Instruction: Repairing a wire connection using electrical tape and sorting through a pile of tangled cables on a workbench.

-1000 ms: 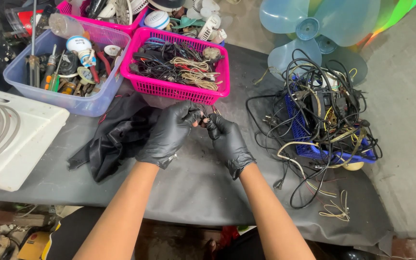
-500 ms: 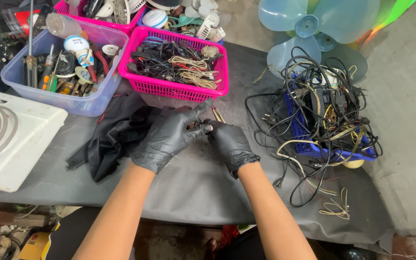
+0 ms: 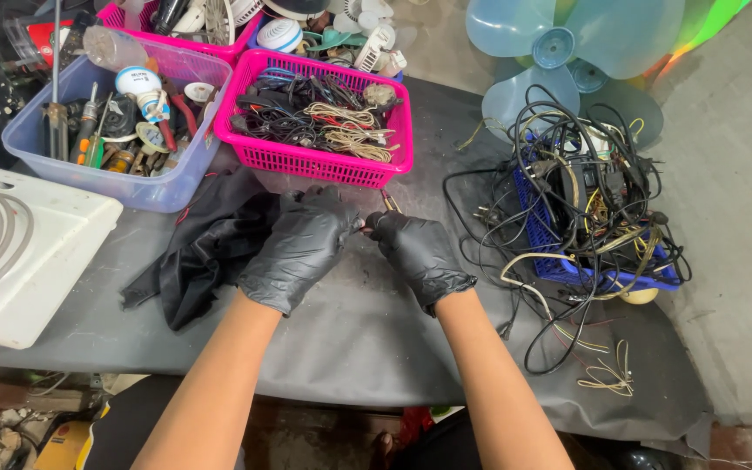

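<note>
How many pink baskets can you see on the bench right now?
2. One pink basket full of wires sits just beyond the gloved hands; a second pink basket is at the top edge, behind the clear tub. More may lie out of frame.

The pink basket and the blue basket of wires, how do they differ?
The pink basket keeps its bundled wires inside its walls; the blue basket overflows, black cables spilling onto the table. The pink basket sits just beyond the gloved hands, the blue basket off to their right. Both are plastic mesh and hold wires.
</note>
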